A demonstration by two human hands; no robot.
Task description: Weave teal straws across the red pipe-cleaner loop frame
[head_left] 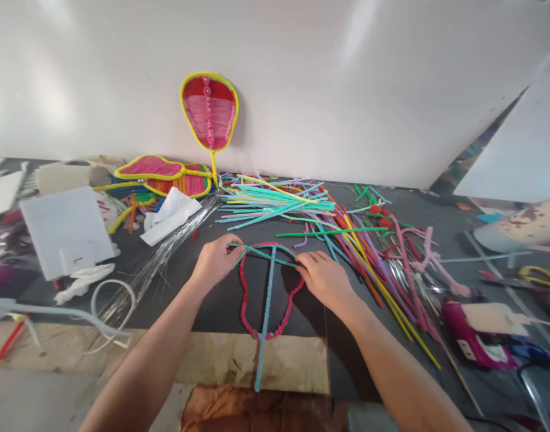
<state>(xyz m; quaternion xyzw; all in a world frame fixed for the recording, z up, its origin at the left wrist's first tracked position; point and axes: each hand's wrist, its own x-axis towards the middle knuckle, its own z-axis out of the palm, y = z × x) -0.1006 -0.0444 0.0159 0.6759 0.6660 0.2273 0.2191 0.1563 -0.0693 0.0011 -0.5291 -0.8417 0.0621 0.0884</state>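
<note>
A leaf-shaped outline of dark pink pipe cleaner (245, 294) lies on the black table, with a light blue pipe-cleaner stem (266, 306) running down its middle and past its lower end. Across its top runs a teal pipe cleaner (281, 260). My left hand (218, 259) pinches the teal pipe cleaner at the outline's upper left. At the upper right, my right hand (324, 277) has its fingers closed around the teal pipe cleaner beside the outline's edge. My fingertips partly hide where the pieces meet.
Behind my hands lies a pile of teal pipe cleaners (279, 201), with colored ones (373, 264) to the right. A finished yellow-edged pink petal (210, 111) stands against the white wall. White paper (68, 225) is at left; a magenta hot-glue gun (475, 342) and scissors (504, 279) are at right.
</note>
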